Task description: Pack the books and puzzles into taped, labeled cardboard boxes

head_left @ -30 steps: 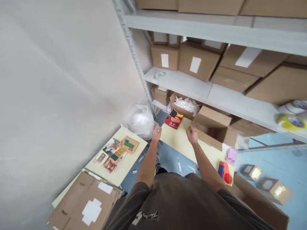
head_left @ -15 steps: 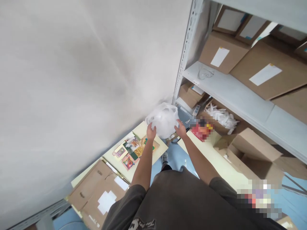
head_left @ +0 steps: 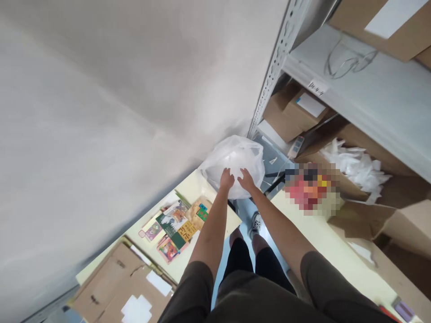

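Note:
A white translucent plastic bag (head_left: 247,154), puffed out, sits against the wall just past the end of the left table. My left hand (head_left: 227,178) is over the near middle of the bag, fingers partly bent and apart, appearing to touch the plastic. Close beside it, my right hand (head_left: 246,180) reaches onto the same bag with its thumb and fingers spread. A narrow gap separates the two hands. I see no object in either one. What lies inside the bag cannot be made out.
Printed cards (head_left: 177,224) and flattened cardboard (head_left: 111,282) lie on the left table (head_left: 134,226). At right, a metal shelf (head_left: 380,98) holds cartons. Below it, a cardboard box (head_left: 346,184) contains white plastic pieces. A blurred red item (head_left: 306,193) is on the right table (head_left: 346,251).
My hands have moved inward from the bag's two sides and now sit close together over its middle. The view has shifted closer to the bag, and more of my legs shows.

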Demonstrator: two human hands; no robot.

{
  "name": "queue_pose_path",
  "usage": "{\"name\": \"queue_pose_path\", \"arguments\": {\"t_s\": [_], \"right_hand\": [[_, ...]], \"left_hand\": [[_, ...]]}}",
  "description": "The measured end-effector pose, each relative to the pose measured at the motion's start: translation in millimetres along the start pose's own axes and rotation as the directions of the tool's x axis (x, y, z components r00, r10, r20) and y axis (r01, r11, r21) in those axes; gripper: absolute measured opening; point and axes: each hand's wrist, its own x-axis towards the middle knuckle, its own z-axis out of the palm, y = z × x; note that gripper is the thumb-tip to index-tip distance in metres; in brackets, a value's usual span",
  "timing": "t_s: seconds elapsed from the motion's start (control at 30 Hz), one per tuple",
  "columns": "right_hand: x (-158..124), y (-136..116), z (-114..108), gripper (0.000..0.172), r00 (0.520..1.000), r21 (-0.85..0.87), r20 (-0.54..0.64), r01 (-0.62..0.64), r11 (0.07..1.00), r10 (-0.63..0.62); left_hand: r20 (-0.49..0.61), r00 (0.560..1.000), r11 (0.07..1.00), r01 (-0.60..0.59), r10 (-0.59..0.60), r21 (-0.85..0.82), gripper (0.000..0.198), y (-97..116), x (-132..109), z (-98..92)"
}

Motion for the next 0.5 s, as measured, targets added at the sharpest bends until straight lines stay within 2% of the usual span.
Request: {"name": "queue_pose_path", "arguments": {"t_s": [0.13,0.27,0.4,0.5], "right_hand": [[31.3,33.3,26.2,0.070,0.998,0.011,0.037,-0.045,0.999,0.045],[44.3,43.3,33.9,0.067,0.997,-0.028,0.060,-0.048,0.998,0.050],[40.2,31.2,27.2,0.069,0.995,-0.045,0.055,-0.076,0.996,0.078],[28.3,12.3,21.3,0.081,0.993,0.070,0.045,-0.114,0.991,0.111]], "left_hand": [[0.102,0.995,0.991,-0.030,0.016,0.134,0.044,-25.4,38.3,18.9],[0.122,0.993,0.985,-0.031,0.010,0.170,0.046,-32.9,50.0,21.2],[0.028,0.999,0.990,-0.035,0.032,0.135,0.038,-23.0,32.1,9.4],[-0.056,0.998,0.997,-0.020,0.024,0.079,0.036,-11.7,2.1,-6.9]]}}
